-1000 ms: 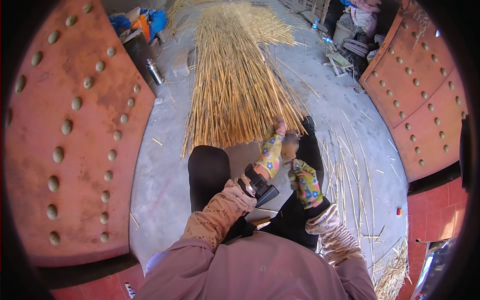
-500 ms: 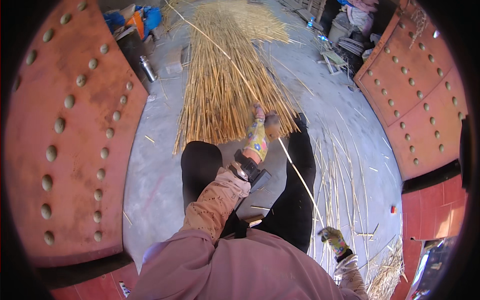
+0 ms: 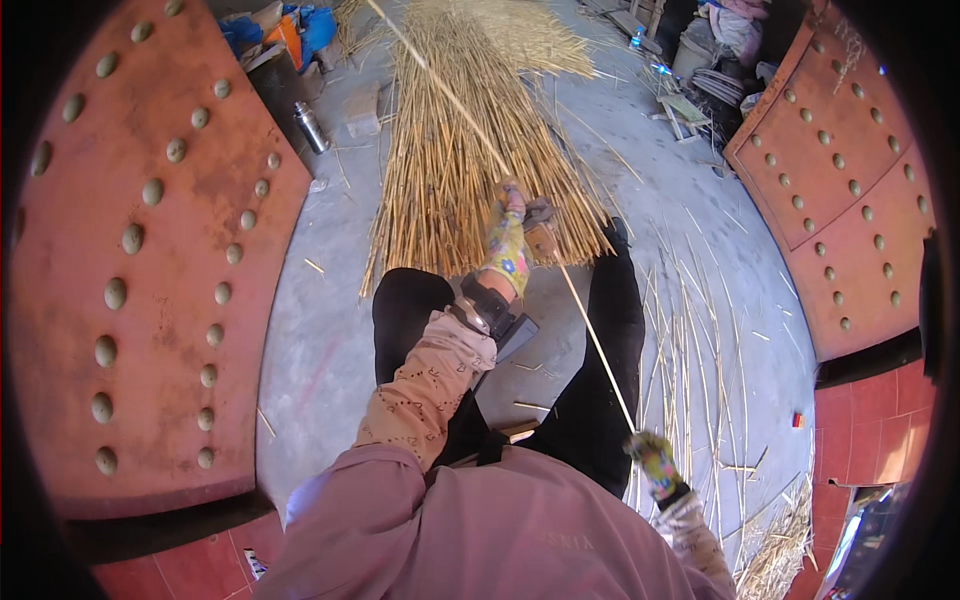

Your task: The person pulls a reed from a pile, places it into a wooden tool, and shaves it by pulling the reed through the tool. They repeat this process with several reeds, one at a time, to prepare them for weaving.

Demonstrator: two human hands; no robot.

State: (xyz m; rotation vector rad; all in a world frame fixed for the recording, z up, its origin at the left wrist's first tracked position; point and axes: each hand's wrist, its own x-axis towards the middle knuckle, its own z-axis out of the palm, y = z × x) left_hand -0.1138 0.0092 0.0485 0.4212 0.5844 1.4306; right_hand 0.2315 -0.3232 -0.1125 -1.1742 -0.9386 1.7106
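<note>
A long pale reed stalk [image 3: 592, 335] runs slantwise between my legs. My left hand [image 3: 508, 225], in a flowered glove, is closed around it near the bundle's close end. Beside that hand a small brown wooden block-like tool [image 3: 542, 240] with dark cloth sits against the stalk; how it is held cannot be made out. Lower right, by my right thigh, my right hand [image 3: 657, 470] in a matching glove grips the stalk's near end. Under the stalk's far part lies a thick spread of yellow-brown reeds [image 3: 440, 170].
Loose pale stalks [image 3: 690, 350] lie on the grey floor right of my leg, with a straw heap [image 3: 780, 550] lower right. Studded red door panels stand left [image 3: 160, 300] and right [image 3: 840, 200]. A steel flask [image 3: 311, 127] stands left of the reeds.
My right hand has shifted a little left and up, still on the stalk. The stalk's far part has swung slightly right. My left hand keeps its grip, and the view has shifted slightly.
</note>
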